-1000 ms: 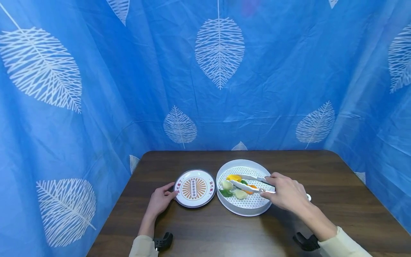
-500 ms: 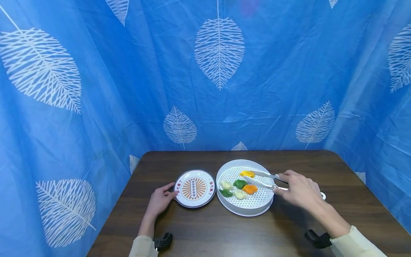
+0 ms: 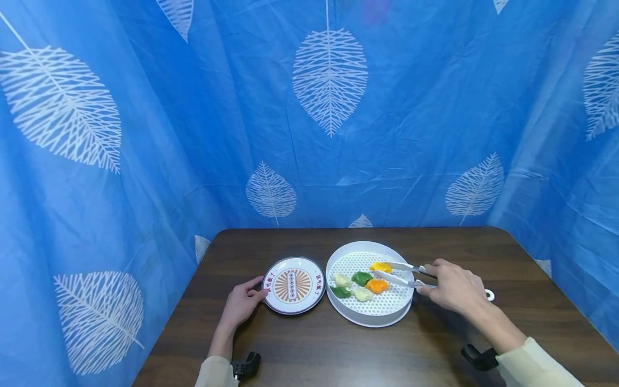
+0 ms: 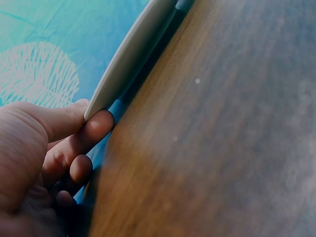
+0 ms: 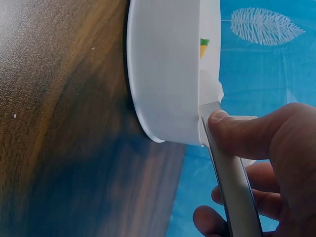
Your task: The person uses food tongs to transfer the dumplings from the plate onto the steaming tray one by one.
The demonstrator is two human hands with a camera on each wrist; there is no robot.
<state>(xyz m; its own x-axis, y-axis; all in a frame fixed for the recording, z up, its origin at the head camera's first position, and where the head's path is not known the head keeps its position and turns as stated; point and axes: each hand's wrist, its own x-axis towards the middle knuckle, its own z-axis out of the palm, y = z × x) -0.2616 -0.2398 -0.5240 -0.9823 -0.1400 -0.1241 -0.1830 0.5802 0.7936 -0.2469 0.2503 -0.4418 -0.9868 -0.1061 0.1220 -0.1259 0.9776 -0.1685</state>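
Observation:
My left hand [image 3: 242,302] pinches the left rim of a white plate [image 3: 292,286] with an orange sunburst print. In the left wrist view the thumb lies over the plate's edge and the index finger under it. My right hand [image 3: 454,286] grips metal tongs [image 3: 397,279] whose white tips reach into a round white steamer basket [image 3: 369,320]. A yellow dumpling [image 3: 380,266] lies between the tips, near the basket's right side. Left of it sit an orange dumpling [image 3: 376,286], green dumplings [image 3: 361,278] and pale dumplings [image 3: 361,293] on the perforated base.
Plate and basket stand side by side on a dark wooden table [image 3: 329,355]. A blue curtain [image 3: 406,134] with white leaf prints surrounds the table at the back and sides. Black straps [image 3: 246,365] sit at both wrists.
My right hand has drawn the tongs to the right, and the yellow dumpling has shifted right within the basket. The other dumplings show more fully now. My left hand stays on the plate.

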